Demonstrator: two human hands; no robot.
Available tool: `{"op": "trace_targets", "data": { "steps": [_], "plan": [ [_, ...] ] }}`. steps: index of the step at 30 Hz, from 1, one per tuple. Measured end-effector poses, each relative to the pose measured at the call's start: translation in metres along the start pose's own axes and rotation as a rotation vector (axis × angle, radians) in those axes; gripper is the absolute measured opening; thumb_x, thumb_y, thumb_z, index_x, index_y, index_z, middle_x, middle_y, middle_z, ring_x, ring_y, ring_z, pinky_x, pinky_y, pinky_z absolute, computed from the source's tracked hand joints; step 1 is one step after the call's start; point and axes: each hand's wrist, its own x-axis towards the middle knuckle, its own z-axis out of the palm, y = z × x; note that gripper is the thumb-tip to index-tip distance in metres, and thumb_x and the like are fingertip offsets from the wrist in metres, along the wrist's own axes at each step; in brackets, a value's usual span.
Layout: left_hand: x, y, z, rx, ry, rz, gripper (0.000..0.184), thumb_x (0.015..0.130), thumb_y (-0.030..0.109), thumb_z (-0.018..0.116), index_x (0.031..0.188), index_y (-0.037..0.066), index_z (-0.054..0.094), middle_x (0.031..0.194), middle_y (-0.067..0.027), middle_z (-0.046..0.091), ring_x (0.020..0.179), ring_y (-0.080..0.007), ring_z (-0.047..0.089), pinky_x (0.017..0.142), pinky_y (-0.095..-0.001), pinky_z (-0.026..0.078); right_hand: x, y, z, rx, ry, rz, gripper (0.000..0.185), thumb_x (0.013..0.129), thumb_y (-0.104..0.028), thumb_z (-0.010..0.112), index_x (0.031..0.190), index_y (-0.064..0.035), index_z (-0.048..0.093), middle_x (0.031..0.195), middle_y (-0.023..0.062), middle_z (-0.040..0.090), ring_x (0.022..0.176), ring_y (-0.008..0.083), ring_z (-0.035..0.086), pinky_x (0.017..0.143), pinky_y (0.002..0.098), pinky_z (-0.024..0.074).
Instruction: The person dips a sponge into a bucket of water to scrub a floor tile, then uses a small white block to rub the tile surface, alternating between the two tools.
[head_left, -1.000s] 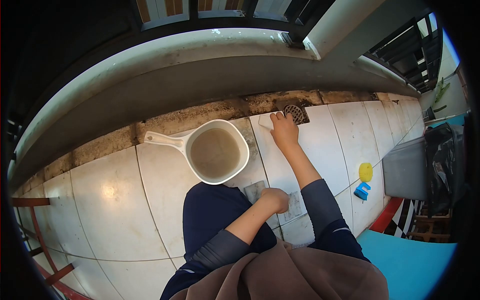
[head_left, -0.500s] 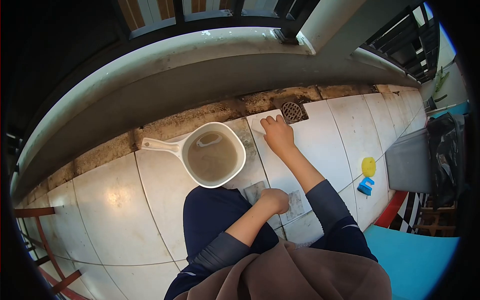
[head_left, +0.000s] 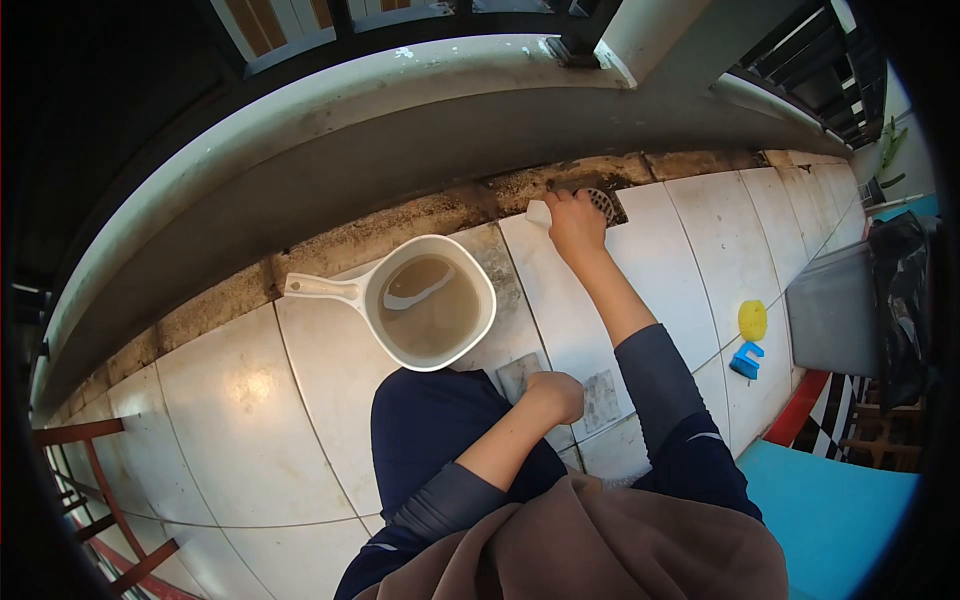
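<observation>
My right hand (head_left: 578, 228) reaches out to the floor drain (head_left: 600, 205), its fingers closed around a small white block (head_left: 538, 213). The block looks like a cleaning sponge and sits at the edge of the white tile, against the dirty strip (head_left: 440, 210) along the wall foot. My left hand (head_left: 556, 398) is curled into a fist near my knee. Its fingers are turned down and hidden, and no object shows in it. Left of both hands, a white dipper (head_left: 490, 310) with murky water in it rests on the tiles, its handle pointing left.
A yellow scrubber (head_left: 752, 320) and a blue plastic piece (head_left: 746, 360) lie on the tiles to the right. Beyond them stands a grey bin (head_left: 835, 315) with a black bag. A low wall (head_left: 400, 150) with a dark railing runs along the far side. Grey speckled patches (head_left: 602, 400) mark the floor.
My right hand has moved a little farther out with the white block, toward the wall-foot strip, and now covers part of the drain. The left hand stays near the knee.
</observation>
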Motion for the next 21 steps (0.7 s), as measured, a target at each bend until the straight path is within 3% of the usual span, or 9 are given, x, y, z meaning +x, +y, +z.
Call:
{"op": "trace_targets", "data": {
  "steps": [6, 9, 12, 14, 18, 21],
  "plan": [
    [0.001, 0.002, -0.003, -0.002, 0.027, 0.011, 0.034, 0.079, 0.022, 0.043, 0.093, 0.002, 0.066, 0.098, -0.0171, 0.064, 0.091, -0.0311, 0.061, 0.077, -0.0409, 0.048, -0.003, -0.016, -0.005, 0.112, -0.011, -0.088, 0.022, 0.067, -0.007, 0.064, 0.088, -0.0078, 0.058, 0.091, 0.0049, 0.06, 0.092, 0.026, 0.055, 0.066, 0.0397, 0.0529],
    [-0.001, -0.001, 0.0, 0.002, 0.008, -0.008, 0.034, 0.079, 0.022, 0.043, 0.093, 0.002, 0.066, 0.098, -0.0173, 0.064, 0.091, -0.0309, 0.061, 0.077, -0.0407, 0.048, 0.001, 0.015, -0.004, 0.036, -0.071, 0.042, 0.026, 0.065, -0.008, 0.068, 0.089, -0.0077, 0.057, 0.093, 0.0047, 0.06, 0.094, 0.0259, 0.054, 0.068, 0.0384, 0.0528],
    [0.007, 0.001, 0.003, -0.01, 0.029, -0.002, 0.031, 0.075, 0.018, 0.047, 0.092, 0.003, 0.067, 0.097, -0.0167, 0.064, 0.09, -0.0303, 0.062, 0.074, -0.0403, 0.049, -0.001, 0.021, 0.009, -0.06, 0.006, 0.09, 0.03, 0.062, -0.009, 0.07, 0.089, -0.0076, 0.057, 0.093, 0.0045, 0.06, 0.094, 0.0259, 0.054, 0.069, 0.0377, 0.0526],
    [0.01, 0.006, 0.001, -0.025, 0.06, 0.009, 0.028, 0.067, 0.01, 0.055, 0.09, 0.005, 0.069, 0.095, -0.015, 0.065, 0.087, -0.0287, 0.064, 0.068, -0.0399, 0.05, -0.012, -0.004, 0.001, -0.004, -0.01, -0.015, 0.03, 0.063, -0.008, 0.069, 0.09, -0.0078, 0.057, 0.092, 0.0045, 0.06, 0.093, 0.0259, 0.055, 0.069, 0.0378, 0.0528],
    [0.006, 0.001, 0.002, -0.009, 0.044, -0.013, 0.028, 0.067, 0.01, 0.054, 0.09, 0.005, 0.069, 0.096, -0.015, 0.065, 0.088, -0.0285, 0.064, 0.068, -0.0397, 0.05, -0.022, -0.011, -0.009, 0.077, -0.042, -0.102, 0.032, 0.064, -0.008, 0.069, 0.093, -0.0082, 0.058, 0.092, 0.0044, 0.06, 0.092, 0.0257, 0.055, 0.068, 0.0376, 0.053],
    [0.005, -0.001, 0.003, -0.014, 0.019, -0.025, 0.029, 0.071, 0.014, 0.049, 0.092, 0.004, 0.068, 0.098, -0.0163, 0.064, 0.09, -0.0296, 0.063, 0.072, -0.0398, 0.049, -0.02, 0.026, -0.001, -0.046, 0.059, 0.059, 0.012, 0.075, -0.007, 0.055, 0.086, -0.0091, 0.059, 0.086, 0.0032, 0.06, 0.089, 0.0238, 0.056, 0.057, 0.0349, 0.0542]
  ]
}}
